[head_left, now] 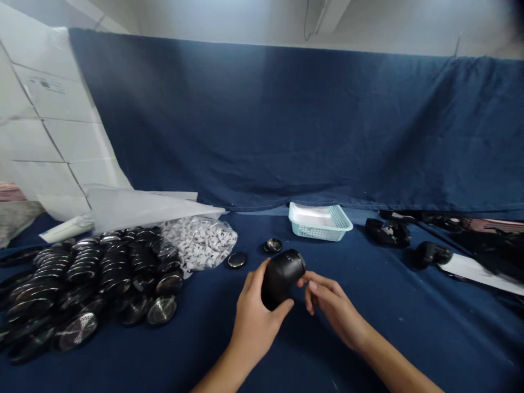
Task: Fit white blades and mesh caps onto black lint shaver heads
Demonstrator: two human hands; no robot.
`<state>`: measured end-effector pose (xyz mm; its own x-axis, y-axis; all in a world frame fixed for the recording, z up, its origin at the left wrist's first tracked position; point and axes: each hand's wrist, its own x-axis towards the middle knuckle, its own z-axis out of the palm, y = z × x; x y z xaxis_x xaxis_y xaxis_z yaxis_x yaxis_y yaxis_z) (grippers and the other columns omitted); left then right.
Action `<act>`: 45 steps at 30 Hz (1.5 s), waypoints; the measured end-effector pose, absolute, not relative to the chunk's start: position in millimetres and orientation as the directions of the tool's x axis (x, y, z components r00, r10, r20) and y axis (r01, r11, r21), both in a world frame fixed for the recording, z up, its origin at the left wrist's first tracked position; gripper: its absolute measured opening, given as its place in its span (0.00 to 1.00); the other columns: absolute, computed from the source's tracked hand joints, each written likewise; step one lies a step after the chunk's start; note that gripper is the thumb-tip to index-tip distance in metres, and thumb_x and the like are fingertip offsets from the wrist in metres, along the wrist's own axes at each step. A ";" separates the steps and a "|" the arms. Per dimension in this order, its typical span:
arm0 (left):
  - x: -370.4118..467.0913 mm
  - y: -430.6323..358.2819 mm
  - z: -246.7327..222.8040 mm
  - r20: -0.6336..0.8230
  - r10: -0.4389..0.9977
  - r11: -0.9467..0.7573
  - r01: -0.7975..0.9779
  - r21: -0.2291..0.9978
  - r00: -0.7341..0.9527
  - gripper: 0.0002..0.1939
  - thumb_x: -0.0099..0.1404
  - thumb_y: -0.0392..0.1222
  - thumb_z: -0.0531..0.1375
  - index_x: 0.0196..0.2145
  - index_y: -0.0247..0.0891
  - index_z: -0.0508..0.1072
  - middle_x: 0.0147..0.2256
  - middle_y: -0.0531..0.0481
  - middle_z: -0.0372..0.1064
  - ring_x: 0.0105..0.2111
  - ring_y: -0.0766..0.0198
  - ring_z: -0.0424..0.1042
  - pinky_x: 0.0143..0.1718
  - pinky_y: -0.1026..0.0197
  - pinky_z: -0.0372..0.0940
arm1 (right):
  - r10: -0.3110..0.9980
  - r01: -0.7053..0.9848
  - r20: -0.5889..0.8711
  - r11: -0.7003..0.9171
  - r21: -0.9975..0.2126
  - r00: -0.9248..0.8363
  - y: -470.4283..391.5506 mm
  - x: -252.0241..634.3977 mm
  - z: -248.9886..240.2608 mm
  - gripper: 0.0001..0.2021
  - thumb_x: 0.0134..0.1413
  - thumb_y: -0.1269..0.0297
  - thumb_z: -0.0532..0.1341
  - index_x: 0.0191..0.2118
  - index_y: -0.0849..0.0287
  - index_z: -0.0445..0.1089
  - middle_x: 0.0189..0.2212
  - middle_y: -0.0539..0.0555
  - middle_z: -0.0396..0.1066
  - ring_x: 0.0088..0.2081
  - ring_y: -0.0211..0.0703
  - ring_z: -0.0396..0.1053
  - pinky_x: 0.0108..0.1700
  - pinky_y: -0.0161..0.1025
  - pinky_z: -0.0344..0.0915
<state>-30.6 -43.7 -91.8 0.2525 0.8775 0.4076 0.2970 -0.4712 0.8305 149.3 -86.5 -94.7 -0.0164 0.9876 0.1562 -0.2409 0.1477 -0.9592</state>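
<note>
My left hand (pixel 258 311) is wrapped around a black rounded plastic housing (pixel 282 275) and holds it tilted, its narrower end up and to the right. Small pale markings show near that end. Beside the housing's right side is my right hand (pixel 333 308), fingers loosely bent and apart, with nothing visible in them. Its fingertips are very near the housing; whether they touch it I cannot tell. Just beyond the housing lie a round metal-faced black part (pixel 272 245) and a shiny disc (pixel 236 260).
Stacked black round caps (pixel 110 267), some with perforated metal faces, cover the left. Behind them is a clear bag of small white-grey pieces (pixel 200 243). A light blue basket (pixel 319 232) stands at the back. Black parts (pixel 387 233) and a white strip (pixel 478 270) lie right.
</note>
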 end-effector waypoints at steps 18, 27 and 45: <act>-30.4 -41.0 -96.1 0.280 0.886 -0.352 0.143 0.925 0.369 0.37 0.55 0.38 0.67 0.60 0.43 0.58 0.53 0.44 0.67 0.52 0.51 0.68 0.53 0.49 0.63 | 0.937 0.129 0.342 0.332 -0.935 0.070 -91.2 151.7 -95.8 0.20 0.62 0.54 0.56 0.59 0.41 0.62 0.61 0.51 0.52 0.59 0.49 0.55 0.58 0.46 0.56; -29.8 -50.1 -92.7 0.319 0.835 -0.399 0.094 0.912 0.448 0.38 0.52 0.35 0.68 0.59 0.43 0.60 0.57 0.44 0.63 0.57 0.50 0.62 0.59 0.46 0.56 | 0.942 0.038 0.310 0.308 -0.951 0.128 -83.9 153.9 -107.1 0.21 0.65 0.47 0.46 0.57 0.44 0.65 0.62 0.50 0.57 0.63 0.50 0.53 0.65 0.51 0.49; -29.3 -38.4 -88.4 0.121 0.940 -0.122 -0.017 0.992 0.320 0.38 0.52 0.41 0.68 0.59 0.39 0.61 0.54 0.42 0.67 0.55 0.49 0.65 0.55 0.50 0.60 | 0.943 0.086 0.308 0.299 -0.950 0.129 -87.2 144.7 -106.2 0.23 0.64 0.46 0.46 0.57 0.46 0.67 0.65 0.52 0.50 0.62 0.56 0.53 0.58 0.54 0.58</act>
